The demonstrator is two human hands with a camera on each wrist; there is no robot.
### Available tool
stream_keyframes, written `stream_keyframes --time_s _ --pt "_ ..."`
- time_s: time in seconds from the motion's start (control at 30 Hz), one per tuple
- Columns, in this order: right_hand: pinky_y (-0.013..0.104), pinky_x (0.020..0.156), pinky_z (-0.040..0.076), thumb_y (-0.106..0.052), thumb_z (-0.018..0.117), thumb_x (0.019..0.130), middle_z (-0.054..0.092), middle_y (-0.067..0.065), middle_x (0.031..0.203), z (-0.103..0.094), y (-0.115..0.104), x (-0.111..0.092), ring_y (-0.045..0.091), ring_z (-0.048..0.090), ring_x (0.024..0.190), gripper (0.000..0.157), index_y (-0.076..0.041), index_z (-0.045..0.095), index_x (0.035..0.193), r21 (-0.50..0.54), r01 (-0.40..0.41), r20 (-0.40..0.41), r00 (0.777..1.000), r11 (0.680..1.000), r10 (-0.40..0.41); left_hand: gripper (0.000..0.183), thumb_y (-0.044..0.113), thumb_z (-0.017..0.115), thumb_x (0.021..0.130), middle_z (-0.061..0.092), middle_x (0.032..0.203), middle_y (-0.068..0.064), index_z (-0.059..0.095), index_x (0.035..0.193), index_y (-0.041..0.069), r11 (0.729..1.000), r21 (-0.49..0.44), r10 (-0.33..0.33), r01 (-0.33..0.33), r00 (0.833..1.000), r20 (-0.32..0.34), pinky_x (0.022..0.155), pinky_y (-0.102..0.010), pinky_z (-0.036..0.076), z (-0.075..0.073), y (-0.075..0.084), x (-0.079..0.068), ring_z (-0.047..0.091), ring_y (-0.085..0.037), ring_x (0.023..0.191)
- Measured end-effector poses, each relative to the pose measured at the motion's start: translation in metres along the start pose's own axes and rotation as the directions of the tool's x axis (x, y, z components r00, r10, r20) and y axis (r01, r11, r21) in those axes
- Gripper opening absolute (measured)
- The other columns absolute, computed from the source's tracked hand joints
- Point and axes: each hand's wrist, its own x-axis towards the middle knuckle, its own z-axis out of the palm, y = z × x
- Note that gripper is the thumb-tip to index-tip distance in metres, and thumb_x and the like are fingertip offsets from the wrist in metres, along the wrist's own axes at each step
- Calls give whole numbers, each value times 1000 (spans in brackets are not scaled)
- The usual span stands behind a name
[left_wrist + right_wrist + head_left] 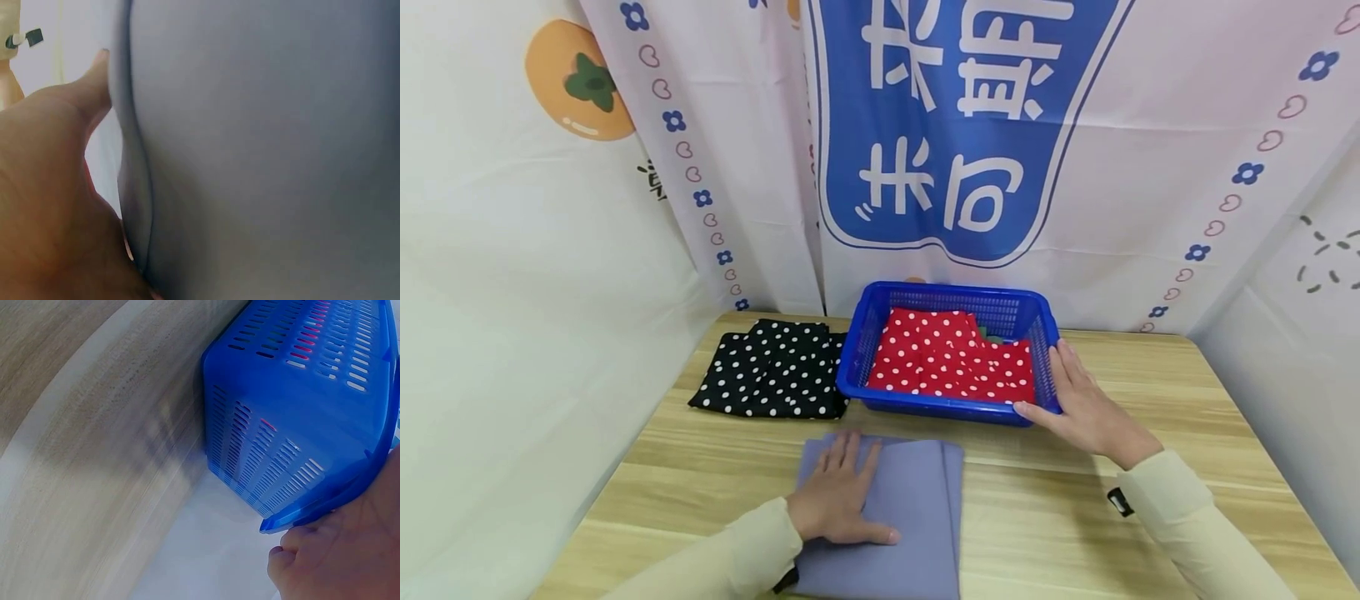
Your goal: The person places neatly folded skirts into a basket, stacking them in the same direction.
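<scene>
We see cream sleeves (737, 550) with plain, wide cuffs (1172, 483) just behind the left hand (838, 500) and right hand (1090, 417), and beside each cuff a small black piece (1120, 502), perhaps a strap, the right one white-marked

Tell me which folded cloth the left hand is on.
The plain lavender cloth; the black cloth beside the basket and red cloth inside it both have white dots.
</scene>
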Motion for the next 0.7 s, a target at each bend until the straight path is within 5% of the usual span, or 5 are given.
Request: stream_keyframes --time_s 0.33,0.7 --pt "72 110 18 -81 40 82 -16 15 163 -1 0 0 39 -7 151 115 -10 -14 154 3 -4 1 1000 1000 4 126 91 49 65 2 162 -24 12 156 13 997 78 -15 13 1000 14 118 -63 18 4 46 31 3 -44 150" --pt "72 110 19 -81 41 82 -16 15 163 0 -2 0 40 -6 151 115 -11 -13 154 19 -8 6 1000 1000 8 128 91 53 62 3 162 -21 11 157 15 994 90 -57 54 998 27 118 -62 18 7 77 46 4 -43 150"
